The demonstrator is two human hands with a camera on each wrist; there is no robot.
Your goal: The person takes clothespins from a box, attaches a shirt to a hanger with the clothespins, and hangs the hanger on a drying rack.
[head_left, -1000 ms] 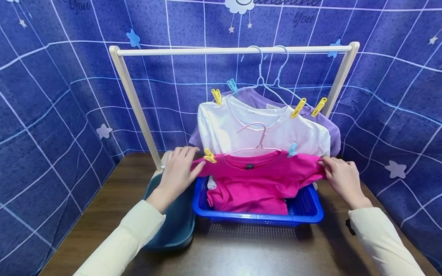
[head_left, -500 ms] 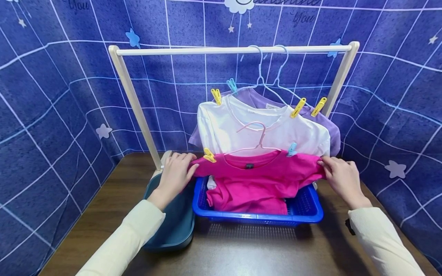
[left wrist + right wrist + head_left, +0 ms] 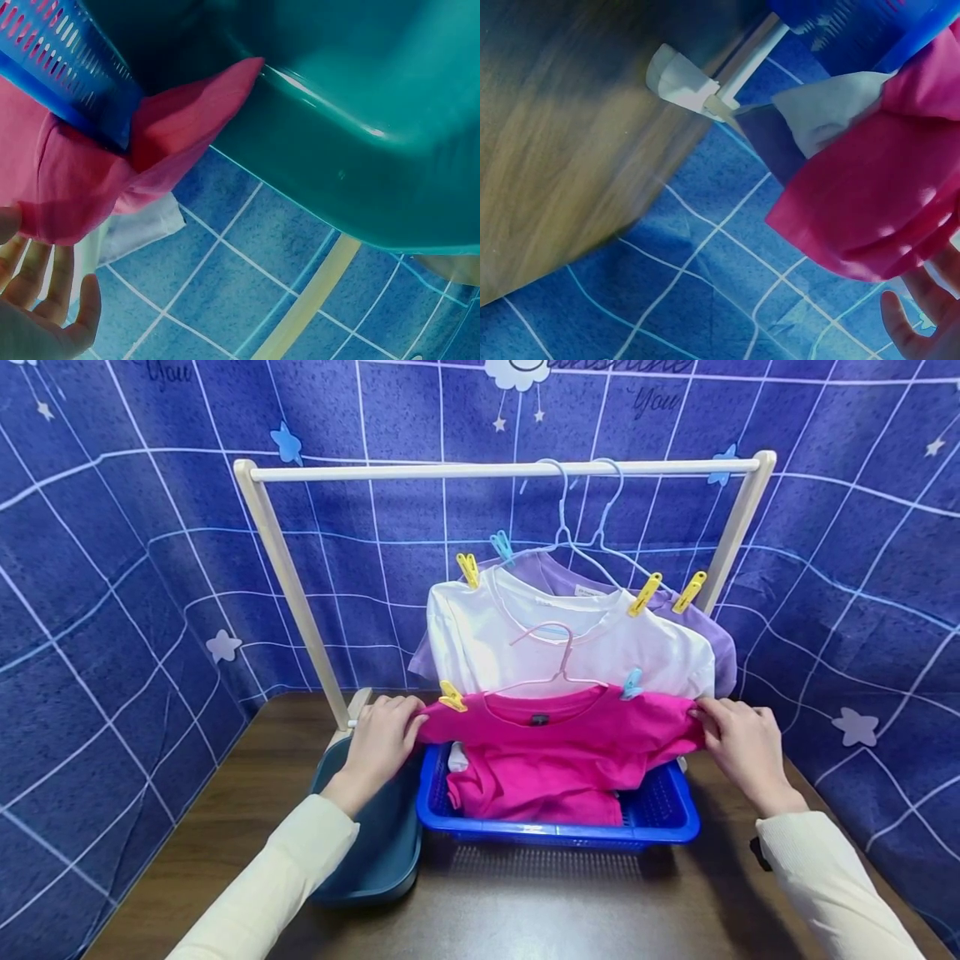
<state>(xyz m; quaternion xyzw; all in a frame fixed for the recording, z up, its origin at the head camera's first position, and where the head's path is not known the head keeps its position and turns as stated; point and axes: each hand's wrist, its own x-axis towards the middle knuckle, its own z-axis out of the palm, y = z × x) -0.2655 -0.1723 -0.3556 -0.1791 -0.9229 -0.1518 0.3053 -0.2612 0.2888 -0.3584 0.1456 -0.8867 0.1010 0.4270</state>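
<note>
A bright pink T-shirt [image 3: 555, 760] is spread out on a pink hanger [image 3: 562, 664], with a yellow clothespin [image 3: 452, 696] at one shoulder and a light blue clothespin [image 3: 632, 683] at the other. My left hand [image 3: 378, 743] pinches one sleeve; in the left wrist view its thumb and fingers hold the sleeve's edge [image 3: 56, 214]. The opposite sleeve [image 3: 870, 195] is pinched by my right hand [image 3: 742, 747]. Below, the shirt's lower part lies bunched in a blue basket [image 3: 555, 833]. The hanger's hook stands in front of a white T-shirt, free of the rail.
Behind, a white T-shirt [image 3: 480, 627] and a purple T-shirt [image 3: 723, 647] hang by blue hangers from the rack's rail [image 3: 412, 471], with yellow and blue clothespins on them. Left of the basket stands a dark teal tub [image 3: 367, 893] on the wooden table [image 3: 525, 918].
My left hand has shifted slightly left and down, its fingers drawing closer together on the sleeve. The right hand and the shirt stay nearly the same.
</note>
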